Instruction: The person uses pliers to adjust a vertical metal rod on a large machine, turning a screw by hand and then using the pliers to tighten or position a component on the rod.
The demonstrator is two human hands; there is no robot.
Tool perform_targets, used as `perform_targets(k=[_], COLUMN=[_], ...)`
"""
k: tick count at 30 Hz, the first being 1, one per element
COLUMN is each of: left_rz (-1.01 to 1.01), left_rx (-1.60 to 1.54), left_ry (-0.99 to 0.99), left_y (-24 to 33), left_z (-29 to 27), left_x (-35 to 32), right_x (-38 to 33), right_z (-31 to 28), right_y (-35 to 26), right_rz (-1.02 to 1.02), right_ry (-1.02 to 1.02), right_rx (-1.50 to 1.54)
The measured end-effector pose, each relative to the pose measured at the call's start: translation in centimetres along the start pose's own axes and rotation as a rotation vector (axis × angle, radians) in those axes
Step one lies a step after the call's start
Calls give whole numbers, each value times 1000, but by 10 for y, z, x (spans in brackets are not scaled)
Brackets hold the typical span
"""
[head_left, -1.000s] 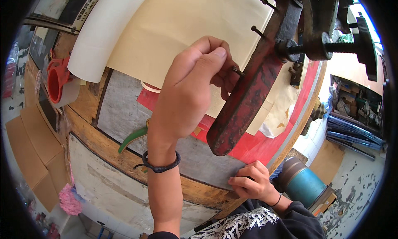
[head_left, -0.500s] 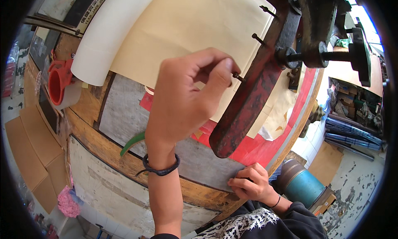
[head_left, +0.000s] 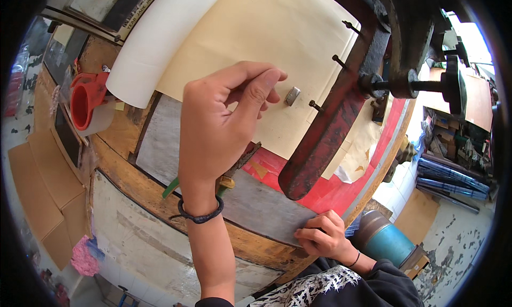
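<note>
My left hand (head_left: 229, 115) is raised over a tan paper sheet (head_left: 250, 35), thumb and forefinger pinched together. Whatever is between the fingertips, if anything, I cannot make out. Just right of it a small grey metal block (head_left: 292, 96) lies on the paper. Beyond that, a short bolt (head_left: 316, 105) sticks out of the side of a worn red-and-black iron bar (head_left: 320, 147); two more bolts jut out farther up. Below my left wrist lies a green-handled tool (head_left: 170, 188), partly hidden by it. My right hand (head_left: 322, 235) rests with curled fingers at the bench's near edge.
A large white roll (head_left: 154, 51) lies along the paper's left side. Left of it is a red tape dispenser (head_left: 85, 107). A black iron screw clamp (head_left: 410, 86) rises at the upper right. A teal drum (head_left: 392, 237) stands beside the bench, and cardboard (head_left: 48, 190) leans at the left.
My left hand has drawn back leftward from the nearest bolt. The metal block and more of the green-handled tool now show. The view has shifted slightly; my right hand stays put.
</note>
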State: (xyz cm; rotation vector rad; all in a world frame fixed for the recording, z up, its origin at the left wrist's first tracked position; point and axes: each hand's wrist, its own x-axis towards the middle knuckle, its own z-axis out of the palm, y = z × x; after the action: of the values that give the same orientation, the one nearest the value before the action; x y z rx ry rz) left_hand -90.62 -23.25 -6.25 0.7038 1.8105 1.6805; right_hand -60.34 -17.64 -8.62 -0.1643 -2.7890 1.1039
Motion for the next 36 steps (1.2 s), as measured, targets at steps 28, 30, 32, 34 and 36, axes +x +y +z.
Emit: perform_targets(k=[28,30,32,34,36], left_rz=[148,142,175,245,243], left_rx=[438,319,206,99,116], left_ry=[14,6,-40,-122,-126], left_y=[-22,-20,-18,-14,-13], left_z=[10,9,7,5,6], left_x=[4,5,4,3,3], right_x=[-2,-4,-2,-3,-4], right_z=[5,5,5,4,5], right_y=[3,2,1,1,1], right_rz=[5,20,24,26,30], right_ry=[45,60,55,51,49], right_rx=[10,22,14,11,8])
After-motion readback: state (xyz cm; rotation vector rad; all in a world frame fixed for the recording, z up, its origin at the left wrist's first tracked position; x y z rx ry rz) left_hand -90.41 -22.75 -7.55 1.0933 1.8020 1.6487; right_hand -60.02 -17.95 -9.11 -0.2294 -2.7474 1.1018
